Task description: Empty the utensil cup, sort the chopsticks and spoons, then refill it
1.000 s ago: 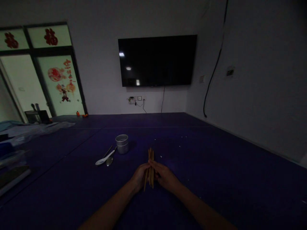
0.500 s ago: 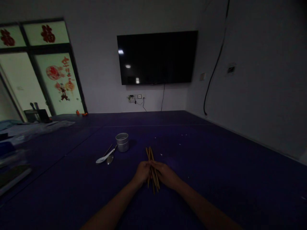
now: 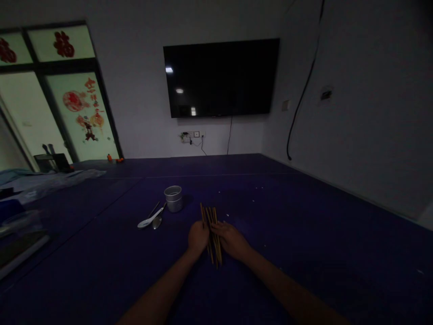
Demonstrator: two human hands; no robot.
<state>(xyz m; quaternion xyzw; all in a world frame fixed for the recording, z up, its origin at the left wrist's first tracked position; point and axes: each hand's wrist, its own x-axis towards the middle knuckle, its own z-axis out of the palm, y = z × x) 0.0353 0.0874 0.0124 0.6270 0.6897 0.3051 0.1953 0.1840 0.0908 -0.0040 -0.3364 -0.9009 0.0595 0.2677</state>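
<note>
Several light-brown chopsticks (image 3: 216, 253) lie in a loose bundle between my hands, pointing away from me and slightly fanned. My left hand (image 3: 198, 237) is closed on the bundle's left side. From the right, my right hand (image 3: 234, 241) has its fingers laid across the chopsticks, closed against them; its fingertips are partly hidden among the sticks. Left of the hands stands a grey metal cup (image 3: 174, 201), upright. Beside it are a white soup spoon (image 3: 146, 223), a metal spoon (image 3: 157, 222) and a thin dark stick (image 3: 154, 208).
The table has a dark blue cover (image 3: 287, 280) with small white scraps on it. At far left are a tray (image 3: 23, 255) and plastic sheeting (image 3: 64, 180). A television (image 3: 221, 79) hangs on the far wall, and a black cable (image 3: 300, 104) hangs at the right.
My hands have shifted slightly apart. The chopsticks, crossed before, now lie more nearly parallel and spread wider at their far ends. The view has tilted a little.
</note>
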